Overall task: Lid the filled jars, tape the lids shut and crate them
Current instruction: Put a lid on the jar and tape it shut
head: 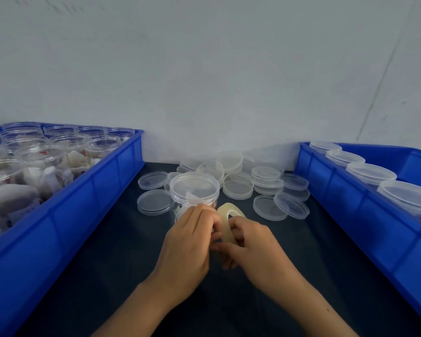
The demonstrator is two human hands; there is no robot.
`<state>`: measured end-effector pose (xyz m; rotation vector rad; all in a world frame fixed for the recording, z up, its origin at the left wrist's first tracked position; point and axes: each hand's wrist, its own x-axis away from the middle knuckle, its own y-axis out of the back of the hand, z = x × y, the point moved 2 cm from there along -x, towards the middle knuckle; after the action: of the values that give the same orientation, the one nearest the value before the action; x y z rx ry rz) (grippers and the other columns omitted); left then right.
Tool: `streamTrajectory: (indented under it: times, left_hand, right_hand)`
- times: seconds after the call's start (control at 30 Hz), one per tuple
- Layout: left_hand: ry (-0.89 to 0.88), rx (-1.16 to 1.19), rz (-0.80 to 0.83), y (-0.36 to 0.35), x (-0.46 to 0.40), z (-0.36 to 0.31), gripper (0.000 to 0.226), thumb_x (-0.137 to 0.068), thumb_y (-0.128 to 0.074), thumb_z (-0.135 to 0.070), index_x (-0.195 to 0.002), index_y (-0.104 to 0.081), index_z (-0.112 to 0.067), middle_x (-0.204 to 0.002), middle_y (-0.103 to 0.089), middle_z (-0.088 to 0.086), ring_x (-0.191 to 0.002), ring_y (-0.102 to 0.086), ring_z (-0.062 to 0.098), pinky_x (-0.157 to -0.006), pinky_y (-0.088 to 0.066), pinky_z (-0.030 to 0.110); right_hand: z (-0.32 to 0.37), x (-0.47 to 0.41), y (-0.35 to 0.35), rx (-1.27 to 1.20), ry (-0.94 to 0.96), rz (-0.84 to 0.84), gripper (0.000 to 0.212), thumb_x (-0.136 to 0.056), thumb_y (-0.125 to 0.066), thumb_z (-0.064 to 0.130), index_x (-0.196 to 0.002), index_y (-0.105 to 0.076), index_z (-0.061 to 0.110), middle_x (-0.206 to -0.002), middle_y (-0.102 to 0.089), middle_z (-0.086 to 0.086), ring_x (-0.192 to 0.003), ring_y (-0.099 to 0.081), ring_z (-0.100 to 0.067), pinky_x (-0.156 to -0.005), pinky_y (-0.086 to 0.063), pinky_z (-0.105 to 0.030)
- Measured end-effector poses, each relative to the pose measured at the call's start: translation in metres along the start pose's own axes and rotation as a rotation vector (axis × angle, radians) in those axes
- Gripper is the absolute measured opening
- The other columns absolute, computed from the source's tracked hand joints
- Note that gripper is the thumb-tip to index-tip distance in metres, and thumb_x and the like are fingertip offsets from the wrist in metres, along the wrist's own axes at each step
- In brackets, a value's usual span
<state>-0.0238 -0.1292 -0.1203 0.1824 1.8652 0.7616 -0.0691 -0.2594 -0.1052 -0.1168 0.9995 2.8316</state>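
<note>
- Centre of the dark bench point(107, 263): clear jar point(194, 190), upright, lid point(194, 184) on, white packets visible inside.
- Just right of jar: tape roll point(225, 216), standing on edge, gripped by right hand point(255, 246), fingers curled through and round the ring.
- Against jar's near side: left hand point(187, 242), fingertips bunched, pinching at the tape end by the jar wall; the exact hold is hidden.
- Behind jar: loose lids point(238, 186), scattered and stacked near the wall point(204, 81).
- Far left: blue crate point(83, 203) packed with open filled jars point(34, 161).
- Far right: second blue crate point(350, 203), lidded jars point(371, 172) in a row along its near wall.
</note>
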Motion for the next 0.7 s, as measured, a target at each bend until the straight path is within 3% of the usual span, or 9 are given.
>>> streamTrajectory:
  times: [0.17,0.27,0.37,0.57,0.7]
  left_hand:
    - [0.010,0.033,0.007,0.000,-0.002,-0.004,0.010,-0.089,-0.045,-0.018,-0.084,-0.052,-0.015,-0.083,-0.049,-0.010,-0.073,-0.042,0.003,-0.061,-0.040,0.022]
    - [0.046,0.103,0.004,-0.001,-0.001,-0.001,0.007,-0.089,-0.055,-0.021,-0.093,-0.056,-0.016,-0.087,-0.046,-0.019,-0.078,-0.043,-0.003,-0.068,-0.042,0.015]
    - [0.116,0.207,0.014,0.000,0.002,0.005,0.024,-0.085,-0.068,-0.019,-0.106,-0.058,-0.020,-0.090,-0.052,-0.019,-0.086,-0.050,-0.004,-0.077,-0.040,0.008]
    - [0.082,0.177,0.061,0.001,0.001,0.004,0.011,-0.086,-0.070,-0.016,-0.091,-0.059,-0.017,-0.094,-0.052,-0.013,-0.084,-0.053,0.004,-0.070,-0.045,0.020]
    - [0.099,0.218,0.063,0.001,0.001,0.001,0.009,-0.087,-0.065,-0.018,-0.084,-0.057,-0.016,-0.087,-0.054,-0.014,-0.079,-0.053,0.005,-0.067,-0.044,0.017]
  right_hand:
    - [-0.002,-0.002,0.007,-0.054,-0.019,0.021,0.017,-0.085,-0.072,0.020,-0.093,-0.061,0.010,-0.079,-0.072,-0.011,-0.064,-0.069,-0.021,-0.067,-0.059,-0.036]
    - [-0.002,-0.001,0.009,-0.040,-0.012,0.044,0.021,-0.084,-0.072,0.019,-0.095,-0.060,0.006,-0.082,-0.071,-0.011,-0.065,-0.069,-0.022,-0.068,-0.058,-0.037]
    - [-0.001,0.000,0.009,-0.021,-0.004,0.060,0.025,-0.083,-0.073,0.019,-0.097,-0.059,0.002,-0.083,-0.069,-0.013,-0.065,-0.069,-0.020,-0.069,-0.058,-0.039]
    - [-0.001,-0.001,0.012,0.109,0.012,0.052,0.026,-0.083,-0.073,0.025,-0.095,-0.057,0.009,-0.080,-0.071,-0.008,-0.067,-0.070,-0.017,-0.071,-0.057,-0.042]
    - [-0.002,0.000,0.011,0.105,0.025,0.064,0.027,-0.083,-0.072,0.026,-0.094,-0.056,0.007,-0.079,-0.070,-0.007,-0.065,-0.070,-0.016,-0.070,-0.057,-0.042]
